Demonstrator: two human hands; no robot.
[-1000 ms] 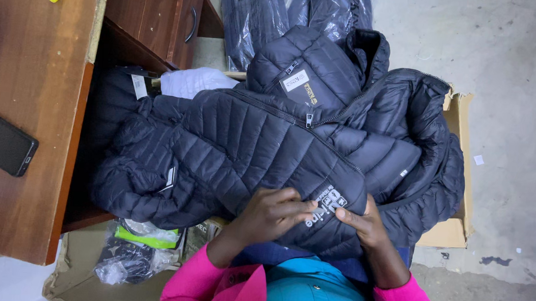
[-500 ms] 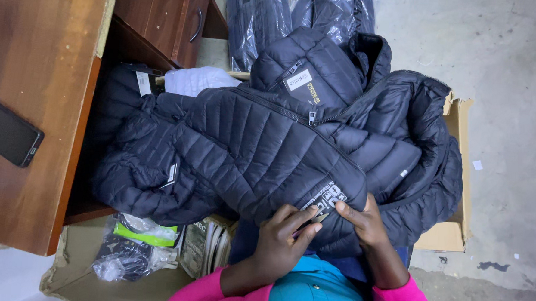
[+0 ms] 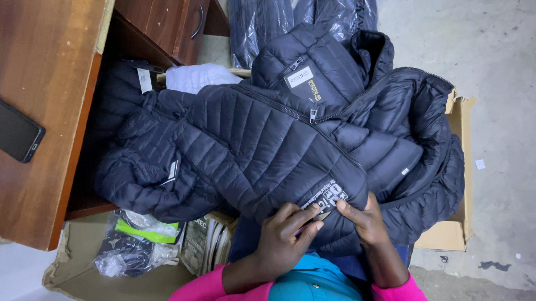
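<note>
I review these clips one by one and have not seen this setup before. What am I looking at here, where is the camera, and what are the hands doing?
There is no machine here: a person works with two bare hands, and the one camera sits on their head, looking straight down. So the pink sleeves at the bottom edge are the wearer's own arms.

Across the middle lies a dark quilted jacket, spread over more dark jackets in an open cardboard box on a concrete floor. The left hand and right hand both rest on the jacket's lower hem, at a white printed label. The left hand's grip pinches something small and thin against the fabric; I cannot tell what it is.

To the left stands a brown wooden desk with a black phone on it. Bagged jackets lie at the top.
</note>
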